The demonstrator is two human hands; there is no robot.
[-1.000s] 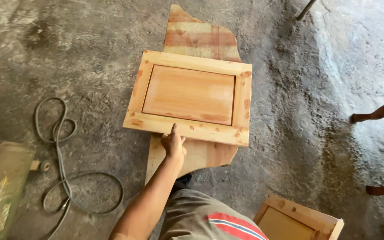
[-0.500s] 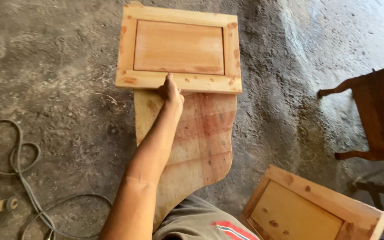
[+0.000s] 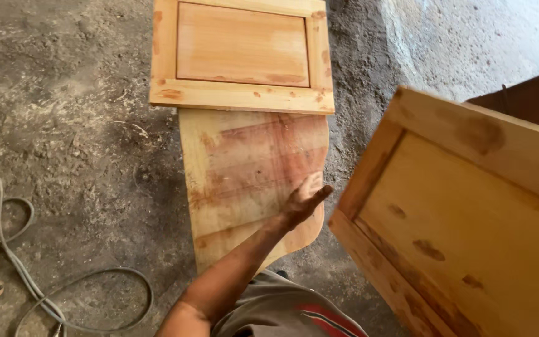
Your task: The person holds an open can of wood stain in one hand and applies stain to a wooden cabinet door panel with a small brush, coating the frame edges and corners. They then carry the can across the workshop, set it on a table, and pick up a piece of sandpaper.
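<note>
Lying flat on the dusty concrete floor [image 3: 76, 112], top of view: a framed wooden cabinet door [image 3: 242, 53], its near edge resting on a curved, reddish-stained board [image 3: 251, 175]. Hovering over that board's lower right part, the left hand [image 3: 304, 200], fingers stretched out and loose, gripping nothing, well apart from the door on the floor. Tilting in from the right, close to the camera, a second framed wooden door [image 3: 469, 231], just beside the hand; right hand out of sight. Coiling at far left, a grey cable [image 3: 14, 256].
</note>
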